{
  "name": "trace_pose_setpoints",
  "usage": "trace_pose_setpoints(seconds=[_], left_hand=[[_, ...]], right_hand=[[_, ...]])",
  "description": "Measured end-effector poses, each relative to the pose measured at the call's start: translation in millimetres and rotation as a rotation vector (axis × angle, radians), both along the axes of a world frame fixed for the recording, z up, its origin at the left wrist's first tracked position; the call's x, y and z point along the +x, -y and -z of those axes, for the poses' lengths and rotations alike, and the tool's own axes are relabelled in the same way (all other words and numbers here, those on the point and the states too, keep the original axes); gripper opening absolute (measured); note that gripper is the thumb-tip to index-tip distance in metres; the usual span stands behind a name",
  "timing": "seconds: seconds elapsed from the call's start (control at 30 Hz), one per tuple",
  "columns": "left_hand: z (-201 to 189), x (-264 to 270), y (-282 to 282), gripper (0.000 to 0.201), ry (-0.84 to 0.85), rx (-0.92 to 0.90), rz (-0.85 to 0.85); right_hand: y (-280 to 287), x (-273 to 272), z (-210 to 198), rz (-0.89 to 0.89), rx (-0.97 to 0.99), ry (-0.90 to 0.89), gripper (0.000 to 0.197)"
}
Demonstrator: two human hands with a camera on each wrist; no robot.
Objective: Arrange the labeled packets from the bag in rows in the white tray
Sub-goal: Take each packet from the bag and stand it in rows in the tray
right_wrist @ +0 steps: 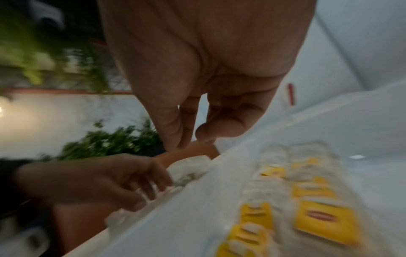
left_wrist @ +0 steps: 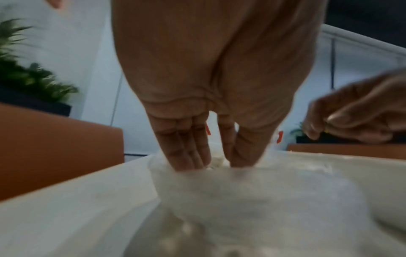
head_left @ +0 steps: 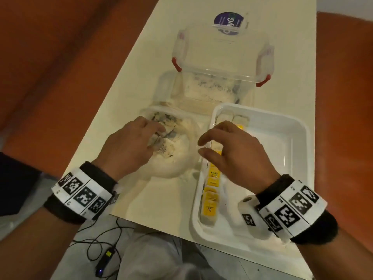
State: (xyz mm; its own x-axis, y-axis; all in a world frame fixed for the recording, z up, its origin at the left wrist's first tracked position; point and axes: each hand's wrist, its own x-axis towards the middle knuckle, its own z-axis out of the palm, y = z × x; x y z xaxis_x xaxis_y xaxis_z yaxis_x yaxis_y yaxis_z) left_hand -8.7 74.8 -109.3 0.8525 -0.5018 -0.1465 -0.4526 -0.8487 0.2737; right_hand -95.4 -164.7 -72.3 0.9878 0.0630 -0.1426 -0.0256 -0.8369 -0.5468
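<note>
A clear plastic bag (head_left: 177,158) of tea packets (head_left: 167,136) lies on the cream table, left of the white tray (head_left: 282,138). My left hand (head_left: 159,132) reaches into the bag's mouth. Its fingers (left_wrist: 186,153) run straight down among the packets, with the tips hidden behind the plastic. A row of yellow-labelled packets (head_left: 212,195) lines the tray's left side, with a second short row at the far end. My right hand (head_left: 201,145) hovers over that left rim, fingers loosely curled, thumb and forefinger apart and holding nothing. The labels (right_wrist: 318,217) appear blurred in the right wrist view.
Behind the bag and tray stands a clear storage box (head_left: 218,77) with red latches, and a lid with a purple sticker (head_left: 228,21) lies beyond it. The tray overhangs the table's near edge. A cable and small device (head_left: 105,259) lie on the floor.
</note>
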Motion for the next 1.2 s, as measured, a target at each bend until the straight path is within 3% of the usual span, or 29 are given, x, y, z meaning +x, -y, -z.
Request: trace_pose_setpoints(seconds=[0.1,0.2,0.33,0.6,0.73,0.87,0.97,1.07,1.2], left_hand=[[5,9,9,0.049,0.011,0.219,0.082],[10,10,16,0.053,0.034,0.26,0.047],[20,11,19,0.045,0.043,0.142,-0.018],[17,20,12,0.026,-0.053,-0.086,-0.073],[5,24,6,0.029,-0.295,-0.342,-0.254],[-6,24,1,0.027,-0.785,-0.78,-0.469],[-9,23,3,0.025,-1.06,-0.983,-0.577],[-11,20,4,0.026,-1.207,-1.086,-0.593],[-10,16,5,0.017,-1.307,-1.172,-0.585]], right_hand=[[-34,12,-2,-0.247,-0.238,-0.063,0.031],[-54,25,7,-0.363,-0.442,-0.056,0.035],[-59,32,20,-0.367,-0.533,-0.057,0.024],[-52,30,27,-0.318,-0.498,-0.036,0.028],[-50,28,29,-0.312,-0.473,-0.028,0.027],[-46,26,27,-0.312,-0.431,-0.06,0.027],[-41,26,20,-0.301,-0.391,-0.087,0.029],[-31,28,10,-0.176,-0.173,-0.062,0.038],[-23,36,3,0.036,0.269,0.015,0.033]])
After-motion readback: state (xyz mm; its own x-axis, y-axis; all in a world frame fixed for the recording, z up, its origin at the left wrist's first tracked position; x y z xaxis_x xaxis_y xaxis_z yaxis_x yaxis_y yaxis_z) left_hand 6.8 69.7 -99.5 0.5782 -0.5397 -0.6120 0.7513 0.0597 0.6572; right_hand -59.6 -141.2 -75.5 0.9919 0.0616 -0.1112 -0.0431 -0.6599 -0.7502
